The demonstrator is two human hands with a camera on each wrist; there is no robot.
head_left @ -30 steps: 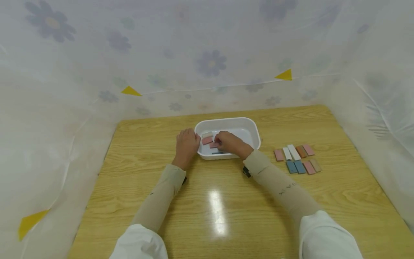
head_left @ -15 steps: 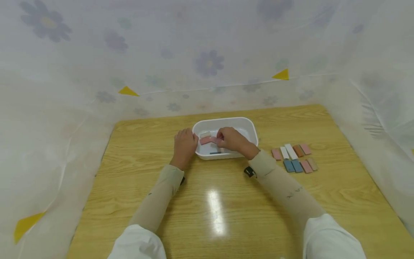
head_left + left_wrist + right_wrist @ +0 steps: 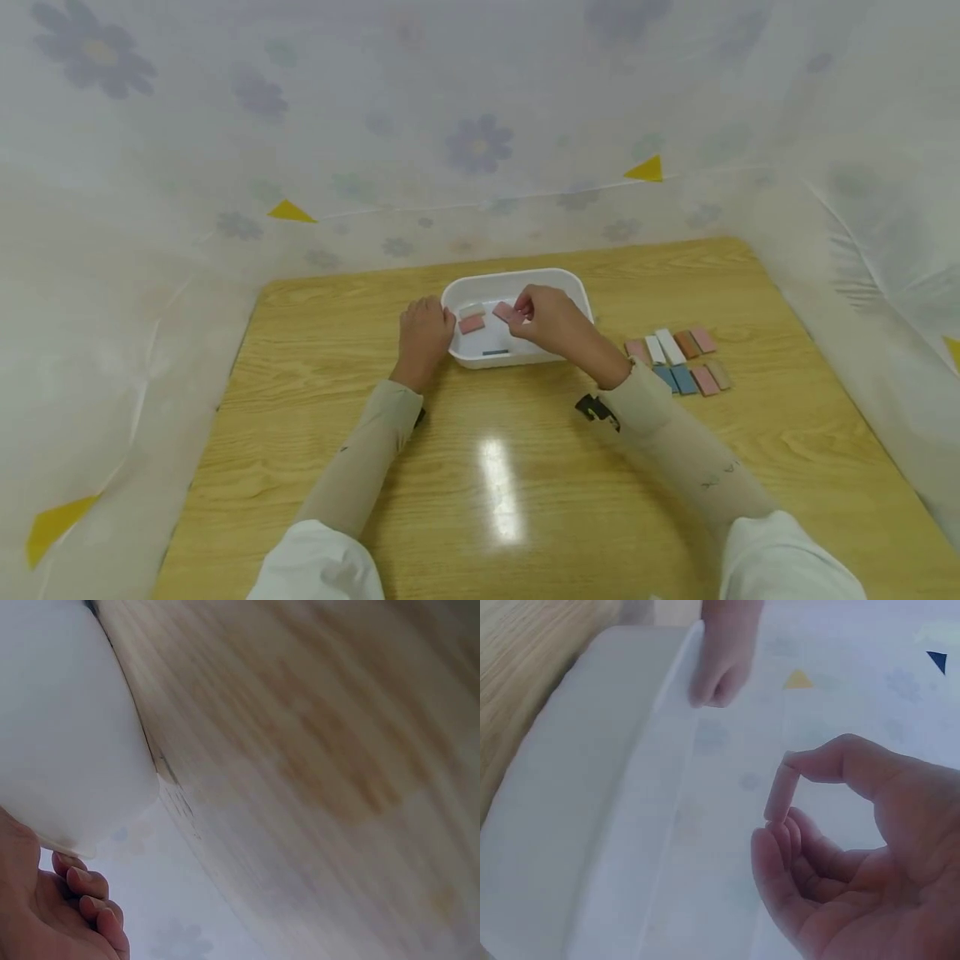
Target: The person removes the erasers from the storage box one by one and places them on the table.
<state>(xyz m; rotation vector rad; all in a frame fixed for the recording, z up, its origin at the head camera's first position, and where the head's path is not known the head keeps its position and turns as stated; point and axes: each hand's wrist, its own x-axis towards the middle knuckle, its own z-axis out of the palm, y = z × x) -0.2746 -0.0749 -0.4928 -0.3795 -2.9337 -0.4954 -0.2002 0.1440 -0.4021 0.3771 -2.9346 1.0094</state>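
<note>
My left hand (image 3: 424,335) grips the left rim of a white plastic tub (image 3: 491,363); in the left wrist view its fingers (image 3: 88,883) curl near the rim. Over the tub, my right hand (image 3: 553,323) pinches a small pink rectangular block (image 3: 782,792) between thumb and fingertip. Inside the tub lie another pink block (image 3: 472,323), a cream block (image 3: 472,309) behind it, and a blue block (image 3: 496,352) along the near wall.
Right of the tub, flat blocks stand in two rows on the wooden table (image 3: 420,517): white (image 3: 670,346), orange-brown (image 3: 686,343), blue (image 3: 683,379), pink (image 3: 704,381) and tan (image 3: 718,374). The right forearm partly covers them. Floral sheeting (image 3: 375,167) encloses the table.
The right hand has lifted a pink block from the tub floor and shifted slightly right and up with it. The left hand stays on the rim.
</note>
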